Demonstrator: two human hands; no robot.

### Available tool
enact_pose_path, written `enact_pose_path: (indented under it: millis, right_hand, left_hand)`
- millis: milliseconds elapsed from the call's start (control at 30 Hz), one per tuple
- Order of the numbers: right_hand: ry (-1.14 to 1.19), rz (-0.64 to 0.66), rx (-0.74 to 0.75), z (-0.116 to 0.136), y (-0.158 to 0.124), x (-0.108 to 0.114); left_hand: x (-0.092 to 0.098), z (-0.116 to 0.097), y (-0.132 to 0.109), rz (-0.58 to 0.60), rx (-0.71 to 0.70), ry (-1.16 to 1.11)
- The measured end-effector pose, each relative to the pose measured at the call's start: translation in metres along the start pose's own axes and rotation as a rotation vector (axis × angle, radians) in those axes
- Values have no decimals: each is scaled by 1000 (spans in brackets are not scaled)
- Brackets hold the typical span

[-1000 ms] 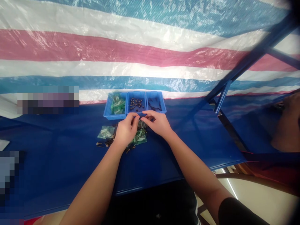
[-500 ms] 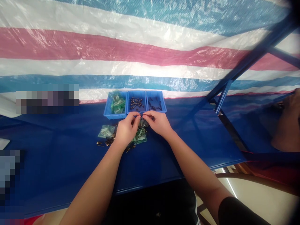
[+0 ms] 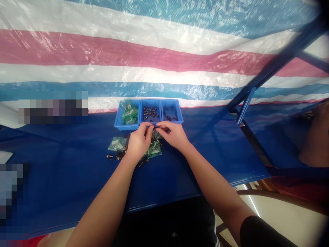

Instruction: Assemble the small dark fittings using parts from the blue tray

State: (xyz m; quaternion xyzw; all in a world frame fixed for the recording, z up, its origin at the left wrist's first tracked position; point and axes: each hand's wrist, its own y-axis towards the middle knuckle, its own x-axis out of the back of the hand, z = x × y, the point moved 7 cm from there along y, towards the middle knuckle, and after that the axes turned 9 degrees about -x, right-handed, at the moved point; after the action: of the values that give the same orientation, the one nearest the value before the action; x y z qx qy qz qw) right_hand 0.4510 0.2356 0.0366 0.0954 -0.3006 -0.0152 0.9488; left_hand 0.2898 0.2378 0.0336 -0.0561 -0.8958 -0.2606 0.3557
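My left hand (image 3: 138, 140) has thumb and index finger pinched together just in front of the blue bins; what they hold is too small to make out. Facing it, my right hand (image 3: 174, 134) has its thumb and fingers curled close, and anything between their tips is hidden or too small to name. Under and between both hands lies a pile of small metal hardware with green-tinted plastic packets (image 3: 155, 149). Another clear packet (image 3: 117, 143) of pale pieces rests left of my left hand, with a loose screw-like piece (image 3: 110, 157) near it.
Three blue bins stand side by side: the left bin (image 3: 125, 127) with green packets, the middle bin (image 3: 150, 101) with brassy-dark fasteners, the right bin (image 3: 171, 105) with dark screws. A blue metal frame (image 3: 244, 106) rises at right. Another person's arm (image 3: 315, 144) is at far right.
The fingertips of my two hands have drawn slightly apart, and my right thumb has dropped a little from its index finger. The bins and pile stay put.
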Motion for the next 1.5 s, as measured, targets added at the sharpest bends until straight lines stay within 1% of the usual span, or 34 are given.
enact_pose_path:
  millis: [100, 233, 633, 900, 1067, 1200, 1500]
  right_hand:
    - [-5, -21, 22, 3, 0, 2]
    - [-35, -33, 10, 1, 0, 3]
    - [-60, 29, 17, 2, 0, -1]
    - [-77, 38, 41, 3, 0, -1]
    - [-30, -2, 10, 0, 0, 0]
    - [41, 11, 1, -1, 0, -2]
    - [36, -48, 8, 0, 0, 4]
  left_hand:
    - [1, -1, 0, -4, -4, 12]
    - [1, -3, 0, 4, 0, -8]
    - [1, -4, 0, -9, -27, -3]
    - [1, -5, 0, -13, -37, -3]
    - [3, -6, 1, -40, -45, 7]
    - [4, -6, 1, -46, -47, 3]
    - [2, -4, 1, -24, -50, 0]
